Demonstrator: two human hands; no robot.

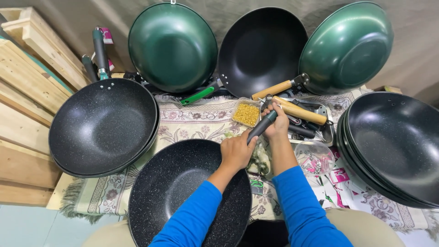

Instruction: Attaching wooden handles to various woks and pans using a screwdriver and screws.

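A black speckled wok (178, 192) rests in front of me, its rim toward my lap. Its grey handle (261, 126) sticks out to the upper right. My left hand (236, 151) grips the wok at the base of that handle. My right hand (277, 123) is closed around the handle's far end; a small metal tool seems to poke out above its fingers. Both of my arms are in blue sleeves.
A stack of black woks (103, 126) lies at the left, another stack (393, 146) at the right. Two green woks (173, 45) (347, 45) and a black one (260, 48) lean on the back wall. A tub of gold screws (246, 114), a tray of handles (320, 112) and wooden planks (23, 82) surround them.
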